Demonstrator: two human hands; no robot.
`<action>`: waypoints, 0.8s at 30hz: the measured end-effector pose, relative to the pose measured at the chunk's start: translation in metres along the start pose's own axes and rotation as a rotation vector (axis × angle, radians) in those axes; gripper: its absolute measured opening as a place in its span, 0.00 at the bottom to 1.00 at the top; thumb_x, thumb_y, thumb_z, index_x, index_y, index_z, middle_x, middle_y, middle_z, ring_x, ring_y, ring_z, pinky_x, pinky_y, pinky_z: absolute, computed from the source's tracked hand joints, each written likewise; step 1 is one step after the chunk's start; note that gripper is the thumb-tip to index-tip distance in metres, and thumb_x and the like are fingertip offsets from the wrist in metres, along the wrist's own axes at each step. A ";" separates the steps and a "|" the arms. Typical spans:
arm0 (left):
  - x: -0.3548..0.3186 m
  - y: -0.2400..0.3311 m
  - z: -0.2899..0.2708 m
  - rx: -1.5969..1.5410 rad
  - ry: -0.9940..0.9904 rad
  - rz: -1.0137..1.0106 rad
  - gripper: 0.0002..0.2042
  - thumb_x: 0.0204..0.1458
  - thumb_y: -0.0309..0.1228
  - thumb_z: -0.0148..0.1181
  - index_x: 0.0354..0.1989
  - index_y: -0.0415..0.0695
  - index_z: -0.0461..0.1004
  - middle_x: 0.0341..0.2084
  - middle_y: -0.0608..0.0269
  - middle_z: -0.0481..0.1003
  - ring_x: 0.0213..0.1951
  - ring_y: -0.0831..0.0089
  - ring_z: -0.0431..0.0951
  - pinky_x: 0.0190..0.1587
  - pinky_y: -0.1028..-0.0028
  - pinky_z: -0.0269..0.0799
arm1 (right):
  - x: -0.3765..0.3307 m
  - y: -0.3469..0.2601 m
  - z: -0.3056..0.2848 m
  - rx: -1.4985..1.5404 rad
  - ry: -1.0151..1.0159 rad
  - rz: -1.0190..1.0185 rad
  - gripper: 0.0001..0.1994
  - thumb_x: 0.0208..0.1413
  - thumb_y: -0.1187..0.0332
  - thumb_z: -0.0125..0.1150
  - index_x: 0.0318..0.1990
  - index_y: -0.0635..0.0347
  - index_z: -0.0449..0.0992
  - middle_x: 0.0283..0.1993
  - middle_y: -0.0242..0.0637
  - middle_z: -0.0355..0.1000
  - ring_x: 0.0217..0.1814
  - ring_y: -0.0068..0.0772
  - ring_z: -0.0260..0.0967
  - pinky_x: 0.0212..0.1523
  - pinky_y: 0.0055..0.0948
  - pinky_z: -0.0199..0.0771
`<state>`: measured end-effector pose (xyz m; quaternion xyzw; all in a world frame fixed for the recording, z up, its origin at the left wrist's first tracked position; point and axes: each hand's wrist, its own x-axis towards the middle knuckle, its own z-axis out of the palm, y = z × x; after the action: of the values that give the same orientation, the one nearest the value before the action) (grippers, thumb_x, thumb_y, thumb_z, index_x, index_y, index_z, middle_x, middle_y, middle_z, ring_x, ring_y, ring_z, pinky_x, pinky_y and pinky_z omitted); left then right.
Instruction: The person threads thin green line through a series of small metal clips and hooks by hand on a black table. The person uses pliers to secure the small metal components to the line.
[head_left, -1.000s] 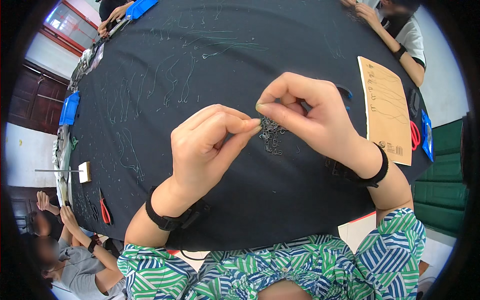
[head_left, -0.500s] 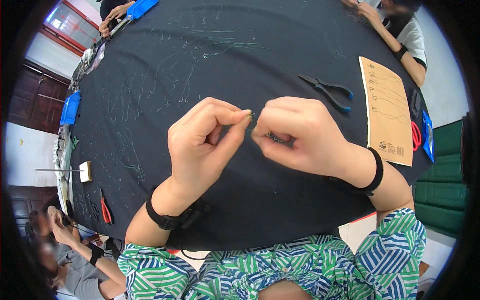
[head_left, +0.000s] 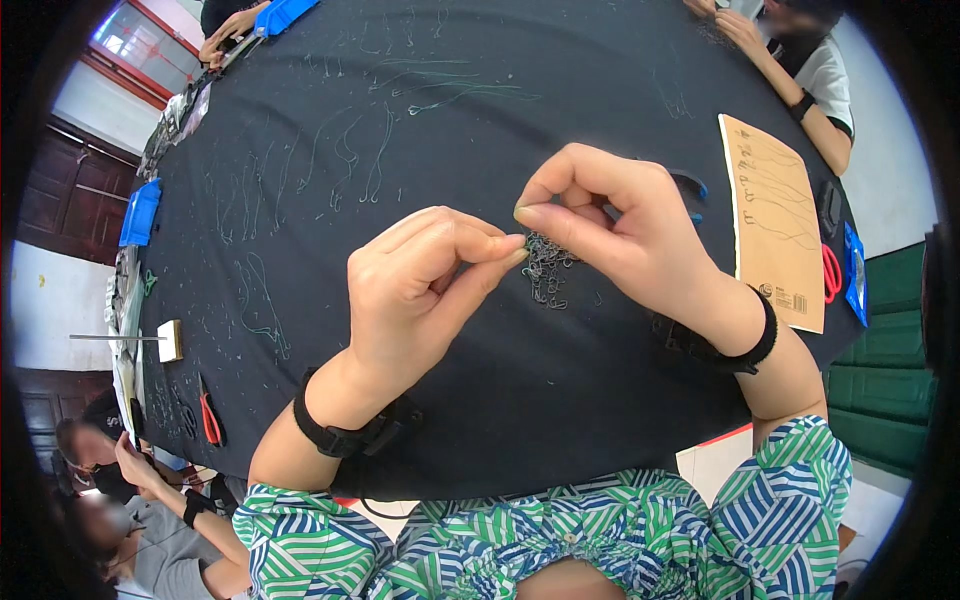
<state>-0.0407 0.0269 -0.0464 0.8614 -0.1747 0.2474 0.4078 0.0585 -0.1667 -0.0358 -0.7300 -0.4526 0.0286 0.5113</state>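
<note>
My left hand [head_left: 430, 275] is closed in a pinch, thumb and forefinger pressed together, with a bit of thin green line [head_left: 524, 252] showing at the tips. Just above and to the right, my right hand [head_left: 615, 215] also pinches with thumb and forefinger; what it holds, if anything, is too fine to make out. The fingertips of the two hands are close but apart. Below my right fingers lies a heap of small dark metal hooks [head_left: 548, 275] on the black cloth [head_left: 480, 400], partly covered by that hand.
Pliers with blue handles [head_left: 690, 185] lie partly behind my right hand. A brown notebook [head_left: 780, 270], red-handled scissors [head_left: 831, 272] and a blue packet [head_left: 855, 260] are at the right. Thin green lines [head_left: 440, 90] spread over the cloth. Red-handled pliers [head_left: 210, 418] lie left. Other people sit around.
My right hand has moved up and opened a gap from the left fingertips, uncovering the heap of hooks. My left hand has shifted slightly right and down.
</note>
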 end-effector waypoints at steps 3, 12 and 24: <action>0.000 -0.001 0.000 -0.010 0.006 0.011 0.04 0.50 0.18 0.67 0.34 0.38 0.81 0.28 0.65 0.79 0.21 0.89 0.65 0.21 0.84 0.55 | 0.000 0.006 0.001 0.155 -0.082 0.153 0.06 0.58 0.69 0.62 0.34 0.62 0.75 0.19 0.28 0.65 0.19 0.13 0.57 0.22 0.21 0.56; 0.001 -0.002 0.004 -0.092 0.102 -0.114 0.04 0.49 0.17 0.67 0.31 0.39 0.79 0.26 0.68 0.77 0.19 0.88 0.60 0.20 0.82 0.54 | -0.005 0.001 0.010 0.006 -0.157 -0.004 0.06 0.50 0.72 0.62 0.29 0.61 0.70 0.22 0.34 0.66 0.23 0.28 0.65 0.25 0.29 0.63; -0.001 0.002 0.005 -0.141 0.034 -0.136 0.05 0.48 0.17 0.67 0.31 0.38 0.78 0.27 0.66 0.77 0.19 0.86 0.64 0.21 0.81 0.57 | -0.002 -0.008 0.000 -0.328 0.077 -0.420 0.07 0.45 0.75 0.66 0.32 0.59 0.74 0.29 0.36 0.70 0.30 0.39 0.71 0.28 0.32 0.70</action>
<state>-0.0413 0.0218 -0.0488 0.8359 -0.1256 0.2209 0.4865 0.0520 -0.1677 -0.0303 -0.6937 -0.5730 -0.1795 0.3977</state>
